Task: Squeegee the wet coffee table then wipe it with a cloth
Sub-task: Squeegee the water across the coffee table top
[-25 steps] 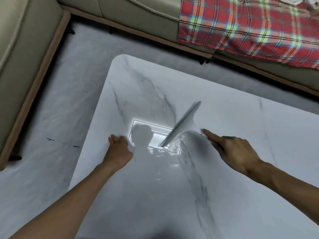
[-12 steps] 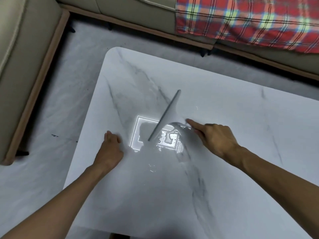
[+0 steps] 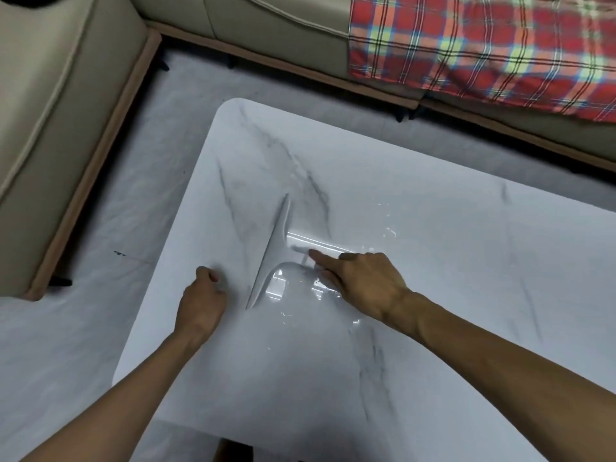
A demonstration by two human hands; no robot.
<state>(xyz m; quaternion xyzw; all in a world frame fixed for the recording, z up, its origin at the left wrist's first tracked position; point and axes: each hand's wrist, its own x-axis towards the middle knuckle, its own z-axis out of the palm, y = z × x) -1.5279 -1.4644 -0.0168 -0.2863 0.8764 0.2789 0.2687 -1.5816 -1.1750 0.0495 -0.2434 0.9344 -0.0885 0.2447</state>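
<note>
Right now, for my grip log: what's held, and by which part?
The right hand grips the squeegee by its handle; the left hand holds nothing.

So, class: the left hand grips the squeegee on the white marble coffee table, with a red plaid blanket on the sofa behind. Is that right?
Not quite. The head view shows the right hand gripping the squeegee; the left hand only rests on the white marble coffee table beside it. The red plaid blanket does lie on the sofa behind.
</note>
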